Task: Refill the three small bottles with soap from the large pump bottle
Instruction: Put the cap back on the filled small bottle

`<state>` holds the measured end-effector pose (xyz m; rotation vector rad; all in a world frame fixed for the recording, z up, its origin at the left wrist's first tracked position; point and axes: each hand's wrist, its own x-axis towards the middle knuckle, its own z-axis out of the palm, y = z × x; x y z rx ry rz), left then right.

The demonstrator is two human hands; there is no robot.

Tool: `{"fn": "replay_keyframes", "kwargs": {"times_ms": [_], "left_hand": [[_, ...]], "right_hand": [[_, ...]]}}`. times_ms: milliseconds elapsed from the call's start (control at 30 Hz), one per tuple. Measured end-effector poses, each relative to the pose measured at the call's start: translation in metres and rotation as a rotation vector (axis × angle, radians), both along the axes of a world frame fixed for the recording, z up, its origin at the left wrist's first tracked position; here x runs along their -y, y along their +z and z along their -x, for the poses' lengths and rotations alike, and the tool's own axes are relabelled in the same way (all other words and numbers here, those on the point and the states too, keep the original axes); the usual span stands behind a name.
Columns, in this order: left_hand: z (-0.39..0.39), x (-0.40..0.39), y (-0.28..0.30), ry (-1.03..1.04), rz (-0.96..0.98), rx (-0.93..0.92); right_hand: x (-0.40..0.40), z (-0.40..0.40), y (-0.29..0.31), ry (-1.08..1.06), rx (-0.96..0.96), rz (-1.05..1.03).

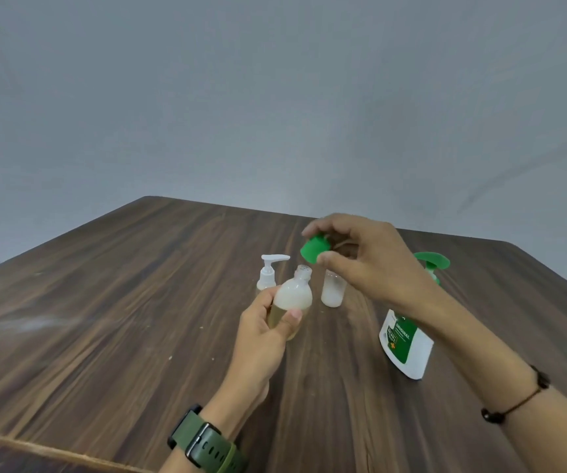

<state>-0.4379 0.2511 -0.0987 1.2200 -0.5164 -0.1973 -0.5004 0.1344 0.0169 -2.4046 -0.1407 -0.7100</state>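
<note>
My left hand (265, 332) grips a small clear bottle (292, 297) with whitish soap inside; its neck is uncapped and it leans slightly right. Just above and right of that neck, my right hand (357, 257) pinches a green cap (313, 249). Behind the held bottle stands a small bottle with a white pump (268, 271). A third small bottle (332, 291), uncapped and holding white soap, stands under my right hand. The large white pump bottle (406, 343) with a green label and green pump head (432, 261) stands to the right, partly hidden by my right forearm.
Everything sits on a dark wooden table (121, 302) against a grey wall. The table's near edge runs along the lower left. A green watch is on my left wrist, a dark bead bracelet on my right.
</note>
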Motion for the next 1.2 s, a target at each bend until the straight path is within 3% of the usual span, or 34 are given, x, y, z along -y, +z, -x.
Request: {"fn": "replay_keyframes", "kwargs": {"times_ms": [100, 300, 400, 533, 633, 733, 800, 967, 1100, 1200], "left_hand": [[0.002, 0.0, 0.003, -0.006, 0.002, 0.003], [0.002, -0.004, 0.007, -0.038, 0.009, 0.005], [0.002, -0.004, 0.007, -0.05, 0.008, 0.014], [0.005, -0.003, 0.005, -0.056, 0.02, 0.022], [0.004, -0.002, 0.009, -0.061, 0.05, 0.027], [0.002, -0.001, 0.01, -0.062, 0.053, 0.033], [0.002, -0.001, 0.01, -0.069, 0.05, 0.03], [0.002, 0.0, 0.006, -0.064, 0.037, 0.019], [-0.004, -0.003, 0.004, -0.059, 0.042, -0.003], [-0.007, -0.004, 0.003, -0.07, 0.038, -0.02]], "right_hand": [[-0.003, -0.005, 0.006, -0.01, -0.092, 0.219], [0.001, -0.008, 0.012, 0.054, -0.173, 0.343], [-0.003, -0.008, 0.013, 0.048, -0.207, 0.499], [-0.01, -0.012, 0.015, -0.247, -0.261, 0.837], [-0.004, -0.013, 0.017, -0.274, -0.223, 0.693], [0.001, -0.014, 0.019, 0.066, -0.206, 0.516], [0.002, -0.017, 0.019, 0.146, -0.244, 0.498], [-0.003, -0.027, 0.012, -0.196, -0.219, 0.685], [0.005, -0.021, 0.015, 0.096, -0.345, 0.444], [0.006, -0.024, 0.011, 0.108, -0.342, 0.526]]}}
